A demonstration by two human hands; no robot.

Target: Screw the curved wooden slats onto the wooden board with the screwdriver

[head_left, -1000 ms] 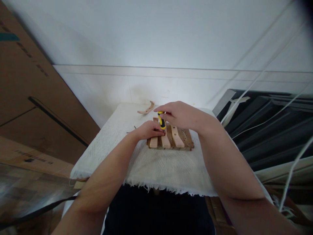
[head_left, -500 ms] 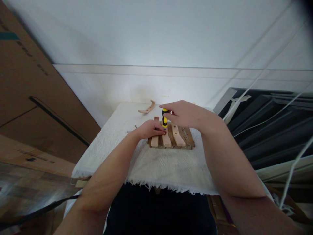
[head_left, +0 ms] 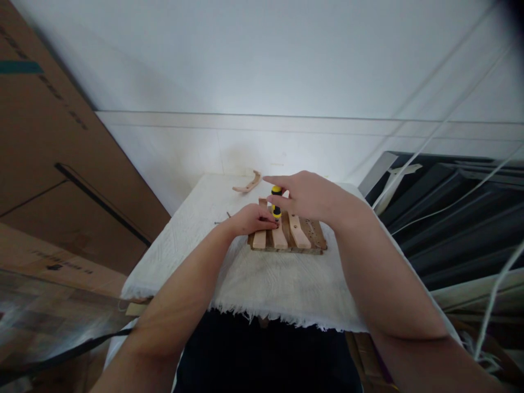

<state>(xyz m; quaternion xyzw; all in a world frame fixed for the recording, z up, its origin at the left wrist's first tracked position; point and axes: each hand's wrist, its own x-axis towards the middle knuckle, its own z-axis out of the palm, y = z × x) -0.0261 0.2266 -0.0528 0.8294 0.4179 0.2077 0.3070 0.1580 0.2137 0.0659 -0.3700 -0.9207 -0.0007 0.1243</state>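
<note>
A yellow and black screwdriver [head_left: 277,203] stands upright, its tip down on the middle of three curved light-wood pieces [head_left: 280,240]. My right hand [head_left: 305,196] has thumb and fingers around the handle, with the index finger stretched out past its top. Down at the tip, my left hand [head_left: 256,219] is closed in a pinch; what lies between its fingertips is hidden. Beneath the pieces is a dark brown wooden board [head_left: 317,234]. To the right on it lies another curved piece [head_left: 299,234] with holes, and to the left a third [head_left: 260,240].
A loose curved wooden piece [head_left: 248,186] lies at the back of the cloth-covered table [head_left: 176,245]. Thin screws [head_left: 219,222] rest left of my left hand. Behind is a white wall [head_left: 262,65]; a large cardboard box [head_left: 82,191] stands left, dark ridged panels [head_left: 458,213] right.
My right hand's fingers have loosened and straightened around the screwdriver handle. My left hand stays at the tip. The whole view has shifted slightly.
</note>
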